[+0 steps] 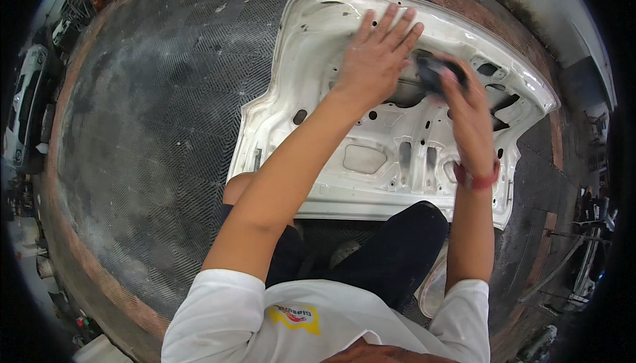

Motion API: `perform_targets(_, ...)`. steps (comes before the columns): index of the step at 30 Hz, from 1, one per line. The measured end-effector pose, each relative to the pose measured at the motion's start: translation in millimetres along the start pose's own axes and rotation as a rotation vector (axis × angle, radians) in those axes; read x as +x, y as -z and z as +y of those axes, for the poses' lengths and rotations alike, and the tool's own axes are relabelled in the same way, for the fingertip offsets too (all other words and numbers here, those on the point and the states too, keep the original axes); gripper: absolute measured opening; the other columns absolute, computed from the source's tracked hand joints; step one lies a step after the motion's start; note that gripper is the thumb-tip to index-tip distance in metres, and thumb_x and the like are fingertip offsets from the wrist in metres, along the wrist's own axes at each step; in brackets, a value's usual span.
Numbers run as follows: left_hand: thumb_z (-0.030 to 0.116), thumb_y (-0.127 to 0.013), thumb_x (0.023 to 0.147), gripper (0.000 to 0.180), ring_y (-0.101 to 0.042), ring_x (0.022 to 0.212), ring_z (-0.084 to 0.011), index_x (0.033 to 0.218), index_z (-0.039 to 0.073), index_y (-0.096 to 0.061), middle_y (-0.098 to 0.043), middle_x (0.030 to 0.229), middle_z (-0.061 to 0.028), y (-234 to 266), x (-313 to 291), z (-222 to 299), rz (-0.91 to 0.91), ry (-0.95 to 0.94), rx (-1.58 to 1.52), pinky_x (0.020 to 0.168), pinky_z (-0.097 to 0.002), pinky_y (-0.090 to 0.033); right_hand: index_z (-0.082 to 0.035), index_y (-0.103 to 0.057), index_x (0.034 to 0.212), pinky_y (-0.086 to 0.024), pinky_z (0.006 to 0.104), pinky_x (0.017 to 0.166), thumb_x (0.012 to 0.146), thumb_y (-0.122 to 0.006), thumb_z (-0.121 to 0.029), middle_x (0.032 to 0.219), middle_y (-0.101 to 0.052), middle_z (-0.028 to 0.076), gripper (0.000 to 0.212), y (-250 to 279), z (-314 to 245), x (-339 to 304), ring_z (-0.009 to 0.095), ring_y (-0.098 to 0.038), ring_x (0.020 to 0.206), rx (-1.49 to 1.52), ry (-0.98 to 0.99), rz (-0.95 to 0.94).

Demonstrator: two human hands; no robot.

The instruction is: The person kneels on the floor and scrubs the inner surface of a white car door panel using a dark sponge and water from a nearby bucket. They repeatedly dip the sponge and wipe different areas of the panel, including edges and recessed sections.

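A white car body panel [308, 51], hollow on its inner side with several cut-outs and small holes, lies in front of my knees. It looks like a trunk lid or tailgate. My left hand [376, 61] rests flat on its upper part, fingers spread and pointing away from me. To the right of it, my right hand [472, 111] is closed around a dark hand-sized block [432, 71] over the panel's recessed area. Motion blurs the block, so its exact kind and underside do not show. A red band circles my right wrist.
Dark ribbed floor matting [159, 111] spreads to the left, edged by a reddish strip [69, 104]. A pale round-rimmed container [434, 289] stands beside my right knee. Car parts [28, 104] line the far left; stands and metal bars [586, 257] are at the right.
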State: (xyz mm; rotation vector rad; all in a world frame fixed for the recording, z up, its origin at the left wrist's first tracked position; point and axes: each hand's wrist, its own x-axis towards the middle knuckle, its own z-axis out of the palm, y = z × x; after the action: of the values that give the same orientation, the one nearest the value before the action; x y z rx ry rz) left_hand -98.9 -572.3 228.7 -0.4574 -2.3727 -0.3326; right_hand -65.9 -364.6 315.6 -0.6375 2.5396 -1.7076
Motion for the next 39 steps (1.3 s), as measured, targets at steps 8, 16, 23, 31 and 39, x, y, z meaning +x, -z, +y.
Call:
perform_targets(8, 0.041, -0.055, 0.113, 0.072, -0.018, 0.167, -0.0448, 0.170, 0.005, -0.034, -0.017, 0.179, -0.0292, -7.4, -121.3, -103.0, 0.158, 0.741, -0.235, 0.132, -0.0591, -0.022, -0.013, -0.065, 0.150, -0.040, 0.0440, 0.123, 0.109, -0.055, -0.005, 0.157, -0.061, 0.012, 0.043, -33.5, -17.2, 87.3, 0.027, -0.057, 0.142, -0.509, 0.549, 0.315)
perform_targets(16, 0.066, -0.027, 0.115, 0.085, -0.052, 0.148, -0.0423, 0.151, -0.004, -0.058, -0.061, 0.153, -0.0280, 9.7, -123.0, -146.1, 0.068, 1.150, -0.982, 0.124, -0.0466, -0.038, -0.016, -0.048, 0.166, -0.021, 0.0547, 0.134, 0.100, -0.065, -0.003, 0.174, -0.042, 0.010, 0.070, -102.9, 75.7, 54.2, 0.033, -0.035, 0.163, -0.935, 0.649, 0.294)
perform_targets(23, 0.069, -0.016, 0.114, 0.093, -0.064, 0.134, -0.0369, 0.138, -0.001, -0.072, -0.071, 0.139, -0.0245, -5.3, -138.6, -186.9, 0.036, 1.172, -1.089, 0.117, -0.0447, -0.044, 0.001, -0.058, 0.154, -0.029, 0.0489, 0.133, 0.098, -0.060, -0.009, 0.167, -0.049, 0.014, 0.057, -212.5, 40.2, 92.2, 0.032, -0.038, 0.161, -1.122, 0.956, -0.292)
perform_targets(31, 0.069, -0.018, 0.114, 0.091, -0.066, 0.130, -0.0363, 0.134, 0.000, -0.075, -0.074, 0.132, -0.0234, 22.4, -124.2, -174.7, -0.001, 1.249, -1.129, 0.115, -0.0440, -0.046, 0.004, -0.073, 0.131, -0.029, 0.0473, 0.133, 0.093, -0.061, -0.016, 0.155, -0.058, 0.015, 0.045, -224.4, 48.2, 106.8, 0.032, -0.047, 0.151, -1.151, 1.132, -0.453)
perform_targets(39, 0.068, -0.022, 0.114, 0.087, -0.063, 0.136, -0.0424, 0.135, 0.003, -0.075, -0.071, 0.137, -0.0283, 11.3, -118.6, -169.3, -0.087, 1.210, -0.912, 0.117, -0.0468, -0.044, -0.009, -0.060, 0.156, -0.027, 0.0489, 0.134, 0.089, -0.063, -0.008, 0.166, -0.052, 0.003, 0.067, -175.6, 20.3, 110.5, 0.025, -0.043, 0.155, -1.229, 0.965, -0.281)
